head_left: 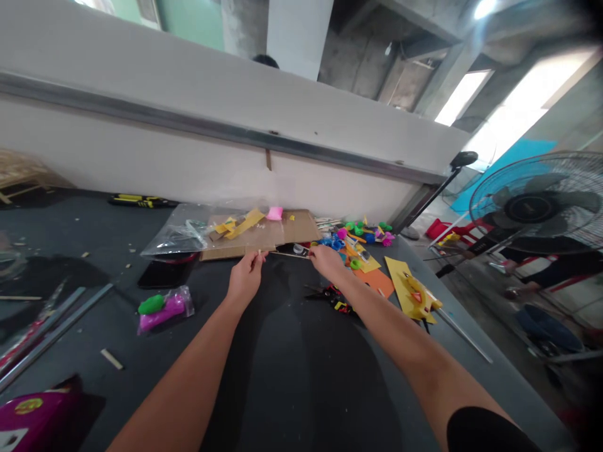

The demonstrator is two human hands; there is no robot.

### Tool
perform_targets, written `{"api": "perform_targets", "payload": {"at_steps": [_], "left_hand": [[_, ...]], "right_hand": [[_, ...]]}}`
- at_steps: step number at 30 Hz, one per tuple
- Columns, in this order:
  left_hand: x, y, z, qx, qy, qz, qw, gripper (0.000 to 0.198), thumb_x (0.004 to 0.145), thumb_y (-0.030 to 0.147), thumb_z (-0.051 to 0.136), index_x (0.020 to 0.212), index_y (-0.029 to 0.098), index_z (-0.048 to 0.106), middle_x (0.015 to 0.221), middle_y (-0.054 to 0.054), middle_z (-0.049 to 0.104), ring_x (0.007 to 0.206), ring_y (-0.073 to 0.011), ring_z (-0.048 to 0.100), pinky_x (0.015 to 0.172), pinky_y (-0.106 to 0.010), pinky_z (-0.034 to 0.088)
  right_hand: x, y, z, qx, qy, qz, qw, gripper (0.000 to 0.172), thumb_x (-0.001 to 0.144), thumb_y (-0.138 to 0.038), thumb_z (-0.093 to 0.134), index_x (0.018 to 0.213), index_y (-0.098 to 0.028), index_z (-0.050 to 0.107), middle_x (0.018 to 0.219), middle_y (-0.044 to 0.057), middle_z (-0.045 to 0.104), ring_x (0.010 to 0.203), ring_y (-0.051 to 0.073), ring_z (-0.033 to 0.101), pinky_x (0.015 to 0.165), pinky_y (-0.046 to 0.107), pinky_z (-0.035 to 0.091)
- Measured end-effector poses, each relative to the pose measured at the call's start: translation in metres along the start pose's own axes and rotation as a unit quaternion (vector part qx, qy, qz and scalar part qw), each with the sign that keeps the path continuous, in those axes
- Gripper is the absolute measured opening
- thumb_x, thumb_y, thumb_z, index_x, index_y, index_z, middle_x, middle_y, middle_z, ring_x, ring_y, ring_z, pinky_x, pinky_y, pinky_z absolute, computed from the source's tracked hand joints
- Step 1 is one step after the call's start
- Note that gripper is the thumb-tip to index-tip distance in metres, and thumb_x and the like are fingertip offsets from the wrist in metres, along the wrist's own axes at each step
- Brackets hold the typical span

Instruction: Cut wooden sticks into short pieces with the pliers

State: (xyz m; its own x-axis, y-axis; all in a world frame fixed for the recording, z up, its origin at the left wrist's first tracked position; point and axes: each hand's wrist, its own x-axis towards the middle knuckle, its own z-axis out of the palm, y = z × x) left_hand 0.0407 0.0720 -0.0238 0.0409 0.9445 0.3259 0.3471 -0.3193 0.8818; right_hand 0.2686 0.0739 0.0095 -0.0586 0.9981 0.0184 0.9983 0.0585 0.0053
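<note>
Right hand (326, 262) holds a thin wooden stick (292, 254), apparently; left hand (245, 279), narrowly pinched, lies near its end, before far cardboard (301, 227).

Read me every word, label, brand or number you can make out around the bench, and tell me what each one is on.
Magenta package, yellow round badge: marks too blurred to read.
Same package, white corner label: too blurred to read.
Yellow-and-black tool: any markings too small to read.
No other readable text is in view.
</note>
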Motion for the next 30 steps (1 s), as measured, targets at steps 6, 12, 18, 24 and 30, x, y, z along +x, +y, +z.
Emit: {"api": "perform_targets", "payload": {"at_steps": [6, 12, 18, 24, 30], "left_hand": [[0.003, -0.005, 0.0, -0.097, 0.036, -0.006, 0.995, 0.02, 0.083, 0.034, 0.041, 0.072, 0.02, 0.05, 0.1, -0.006, 0.068, 0.102, -0.0177, 0.058, 0.091, -0.03, 0.04], [0.004, -0.009, 0.002, -0.086, 0.066, -0.053, 0.993, 0.026, 0.082, 0.039, 0.042, 0.077, 0.017, 0.055, 0.078, -0.007, 0.07, 0.078, -0.019, 0.063, 0.078, -0.031, 0.045], [0.003, -0.007, 0.001, -0.005, 0.028, -0.038, 0.999, 0.027, 0.082, 0.039, 0.043, 0.082, 0.019, 0.061, 0.089, -0.005, 0.071, 0.086, -0.0194, 0.061, 0.081, -0.03, 0.043], [0.002, -0.002, -0.002, 0.009, 0.01, -0.04, 0.999, 0.028, 0.084, 0.037, 0.039, 0.085, 0.019, 0.061, 0.092, -0.005, 0.07, 0.09, -0.0193, 0.061, 0.08, -0.029, 0.043], [0.0, 0.0, 0.0, 0.007, 0.022, -0.041, 0.999, 0.029, 0.082, 0.039, 0.043, 0.079, 0.019, 0.063, 0.083, -0.004, 0.07, 0.077, -0.0178, 0.062, 0.072, -0.027, 0.045]], "right_hand": [[0.005, -0.006, -0.002, -0.01, -0.002, -0.028, 1.0, 0.025, 0.088, -0.023, 0.039, 0.101, -0.021, 0.061, 0.099, 0.008, 0.061, 0.091, 0.02, 0.057, 0.073, 0.026, 0.04], [0.005, -0.014, -0.003, -0.012, -0.003, -0.082, 0.997, 0.025, 0.087, -0.023, 0.04, 0.095, -0.023, 0.064, 0.1, 0.007, 0.059, 0.095, 0.02, 0.055, 0.072, 0.025, 0.039], [0.006, -0.036, -0.005, 0.0, 0.01, -0.138, 0.99, 0.029, 0.089, -0.022, 0.037, 0.105, -0.025, 0.061, 0.11, 0.006, 0.056, 0.1, 0.019, 0.051, 0.078, 0.026, 0.039], [0.017, -0.073, 0.0, 0.015, 0.025, -0.173, 0.984, 0.032, 0.091, -0.033, 0.037, 0.102, -0.019, 0.063, 0.106, 0.01, 0.059, 0.097, 0.021, 0.05, 0.085, 0.03, 0.037], [0.004, -0.059, 0.004, 0.032, 0.037, -0.149, 0.988, 0.025, 0.089, -0.024, 0.043, 0.089, -0.013, 0.066, 0.092, 0.012, 0.064, 0.094, 0.021, 0.051, 0.085, 0.029, 0.035]]}}
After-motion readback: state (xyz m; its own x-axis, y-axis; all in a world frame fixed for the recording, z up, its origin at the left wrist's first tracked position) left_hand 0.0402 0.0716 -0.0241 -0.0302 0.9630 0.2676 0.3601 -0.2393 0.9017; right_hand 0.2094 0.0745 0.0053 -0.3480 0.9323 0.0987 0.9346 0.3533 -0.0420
